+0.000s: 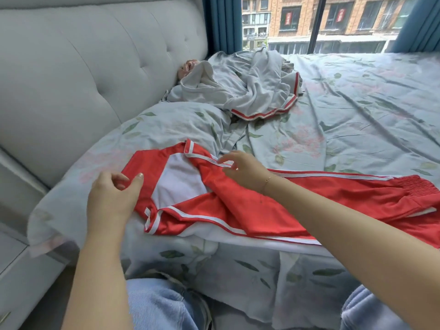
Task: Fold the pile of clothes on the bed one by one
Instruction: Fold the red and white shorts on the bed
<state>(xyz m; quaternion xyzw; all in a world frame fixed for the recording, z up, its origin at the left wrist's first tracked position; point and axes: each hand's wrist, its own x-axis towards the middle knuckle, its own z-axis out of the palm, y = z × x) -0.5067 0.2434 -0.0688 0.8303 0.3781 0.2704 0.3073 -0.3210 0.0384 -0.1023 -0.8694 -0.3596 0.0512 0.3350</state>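
The red garment (250, 203) lay stretched along the near edge of the bed (357, 110), right in front of the person, and both hands were on its left end. The left hand (112, 198) had its thumb and curled fingers closed on the outer red edge, pinching it. My guess was that she held it there to keep that end taut and square. The right hand (240, 170), a thin bracelet at the wrist, hovered just beyond the left, fingers bent toward the white-piped seam. Whether it actually had the cloth or only touched it, I could not tell. It looked placed to straighten the bunched fold between the two hands before any folding-over.

The garment itself was shiny red sportswear with white stripes along the seams, a white panel of lining exposed just right of the left hand's pinch, and a ribbed elastic band far off past the right forearm. It was rumpled in the middle, not yet flat.

Well beyond both hands, up near the headboard (95, 67), the grey pile of clothes (250, 86) with red-and-white trim sat unfolded, waiting its turn.
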